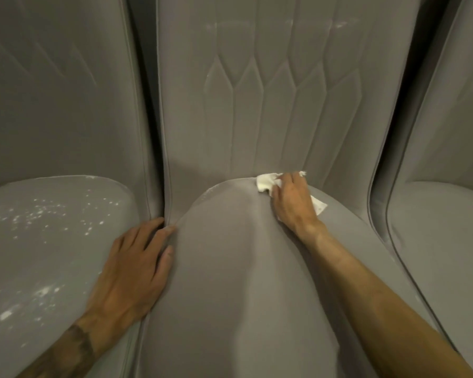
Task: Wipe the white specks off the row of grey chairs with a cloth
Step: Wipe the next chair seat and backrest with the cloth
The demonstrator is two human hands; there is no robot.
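Observation:
Three grey upholstered chairs stand side by side. My right hand (291,201) grips a white cloth (266,181) and presses it on the middle chair's seat (243,268), at the back where the seat meets the quilted backrest (271,105). My left hand (133,268) rests flat, fingers spread, on the left edge of the middle seat, over the gap to the left chair. The left chair's seat (52,227) is dotted with several white specks (38,214). Faint white marks show high on the middle backrest and at the seat's back left edge.
The right chair (443,227) shows no plain specks on its seat. Narrow dark gaps separate the chairs. The left chair's backrest (60,91) looks plain grey.

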